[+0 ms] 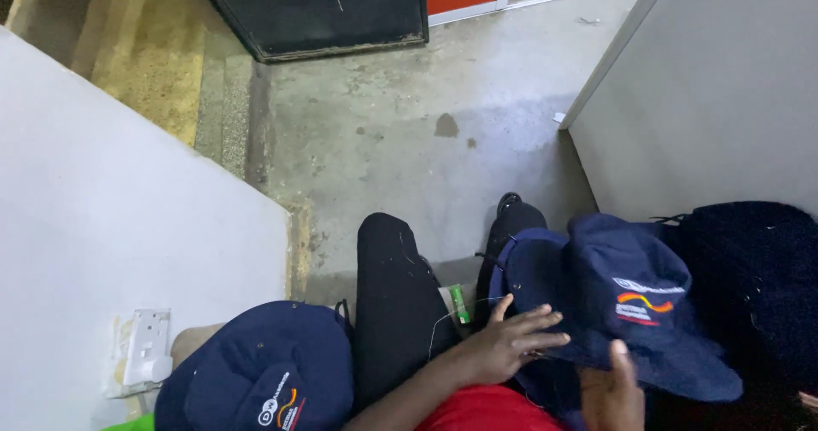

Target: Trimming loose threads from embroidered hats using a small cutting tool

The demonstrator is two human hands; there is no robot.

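Observation:
A navy bucket hat (630, 303) with a white and orange embroidered logo lies over my right knee, on top of another navy hat (528, 265). My left hand (511, 341) rests flat on its brim with fingers spread. My right hand (615, 388) comes up from the bottom edge, blurred, touching the hat's front brim; its grip is unclear. My legs in black trousers (392, 303) stretch forward. A thin white thread (443, 320) runs across my left thigh.
Another navy logo hat (264, 371) sits at lower left. A dark pile of hats (750, 278) lies on the right. A small green object (458, 303) sits between my legs. White wall with a socket (146, 346) on the left, white panel (707, 90) on the right, concrete floor (409, 133), black metal door (315, 14) ahead.

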